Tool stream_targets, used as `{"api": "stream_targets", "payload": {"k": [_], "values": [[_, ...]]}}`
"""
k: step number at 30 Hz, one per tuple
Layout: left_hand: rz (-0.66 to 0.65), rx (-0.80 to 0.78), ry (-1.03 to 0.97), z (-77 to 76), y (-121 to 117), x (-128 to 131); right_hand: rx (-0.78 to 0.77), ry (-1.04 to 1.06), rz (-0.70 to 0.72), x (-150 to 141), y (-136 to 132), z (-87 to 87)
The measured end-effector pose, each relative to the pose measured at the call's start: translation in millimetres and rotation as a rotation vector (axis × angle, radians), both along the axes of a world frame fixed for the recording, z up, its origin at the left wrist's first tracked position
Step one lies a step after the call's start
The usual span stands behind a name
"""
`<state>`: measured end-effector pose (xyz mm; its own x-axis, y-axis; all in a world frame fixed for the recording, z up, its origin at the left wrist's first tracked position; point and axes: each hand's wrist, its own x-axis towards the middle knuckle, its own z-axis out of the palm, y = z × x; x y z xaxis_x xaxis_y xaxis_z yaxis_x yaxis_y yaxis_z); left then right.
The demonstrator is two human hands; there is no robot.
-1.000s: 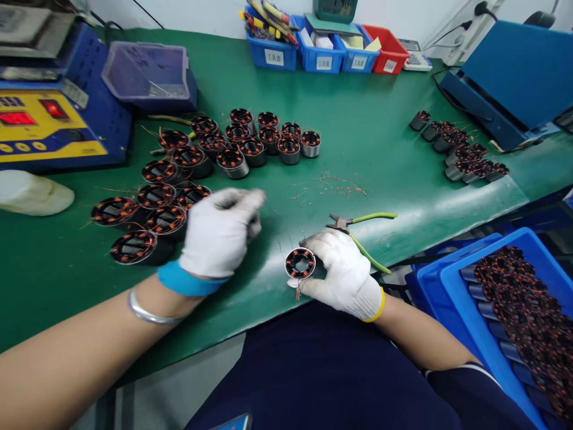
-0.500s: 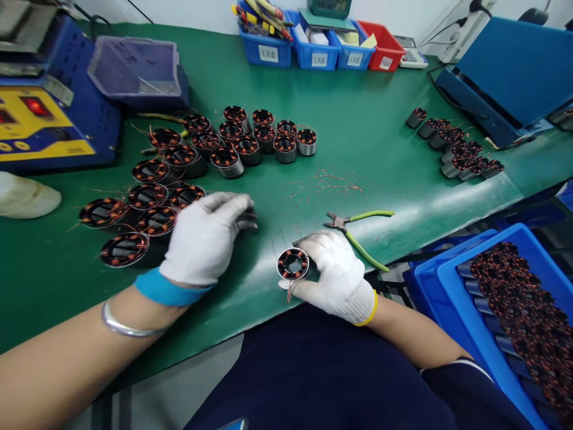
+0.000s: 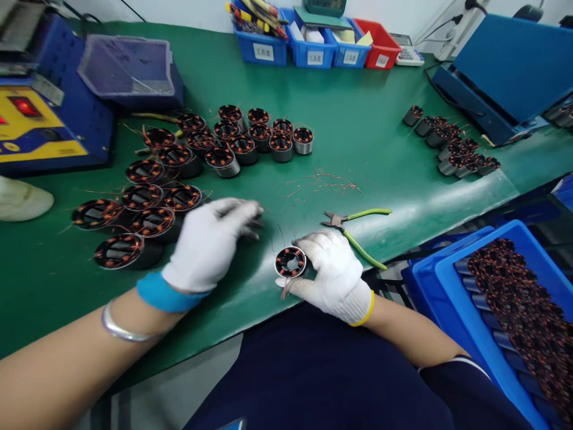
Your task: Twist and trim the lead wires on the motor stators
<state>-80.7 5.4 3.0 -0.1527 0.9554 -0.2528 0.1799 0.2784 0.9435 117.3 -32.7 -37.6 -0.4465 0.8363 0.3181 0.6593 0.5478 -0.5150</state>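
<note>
My right hand [image 3: 333,269], in a white glove with a yellow cuff edge, is closed around a motor stator [image 3: 290,263] near the table's front edge. The stator's ring of copper coils faces up; thin wires stick up at its back left, and a short copper bundle hangs at its front. To the left, my gloved left hand [image 3: 215,239] hovers over the table, fingers loosely bent and apart, slightly blurred; I see nothing in it. Green-handled cutting pliers [image 3: 342,220] lie with jaws apart beyond my right hand. Copper wire scraps [image 3: 329,180] are scattered behind the stator.
Several stators [image 3: 152,221] stand left and behind my left hand, more [image 3: 452,143] at the right rear. A blue crate [image 3: 447,280] full of stators sits at the lower right. Tool boxes [image 3: 264,49] line the back; a blue-yellow machine [image 3: 45,125] stands left.
My left hand has moved slightly right, toward the held stator. My right hand keeps its hold on the stator. The whole view has shifted a little.
</note>
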Motion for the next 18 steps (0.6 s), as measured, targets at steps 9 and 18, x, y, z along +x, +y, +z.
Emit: {"api": "stream_targets", "payload": {"k": [9, 18], "values": [[-0.426, -0.107, 0.404, 13.3, -25.2, 23.3, -0.362, -0.069, 0.107, 25.9, 18.2, 44.8], [-0.469, -0.077, 0.24, 5.6, -21.7, 18.4, -0.739, 0.377, 0.022, -8.1, 57.1, 31.9]]}}
